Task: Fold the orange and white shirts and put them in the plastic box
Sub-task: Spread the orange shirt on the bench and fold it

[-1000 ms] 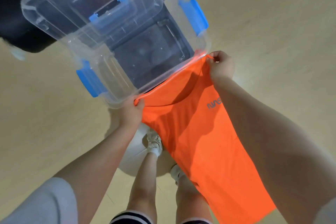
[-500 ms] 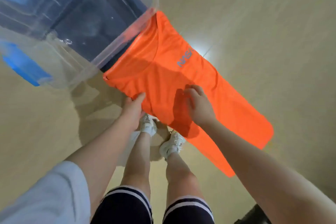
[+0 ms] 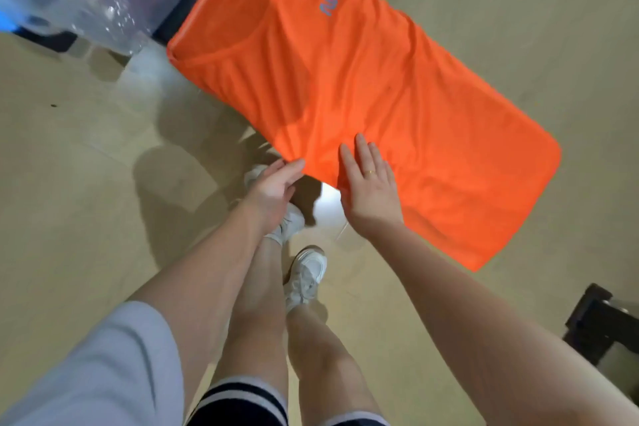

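Observation:
The orange shirt (image 3: pixel 363 86) lies spread out as a long flat rectangle, with its collar end against the clear plastic box (image 3: pixel 103 7) at the top left. Grey lettering shows near the collar. My right hand (image 3: pixel 371 187) rests palm down on the shirt's near edge, fingers apart. My left hand (image 3: pixel 273 188) is just beside it, fingertips touching the same edge. I cannot tell whether it pinches the cloth. No white shirt is in view.
My legs and white shoes (image 3: pixel 306 273) show below the hands, over a beige floor. A white round shape (image 3: pixel 328 209) sits under the shirt's near edge. A black object (image 3: pixel 601 322) stands at the right edge.
The shirt went from hanging at the box's rim to lying flat. Both hands moved down from the collar to the near edge, and the view swung right, pushing the box to the corner.

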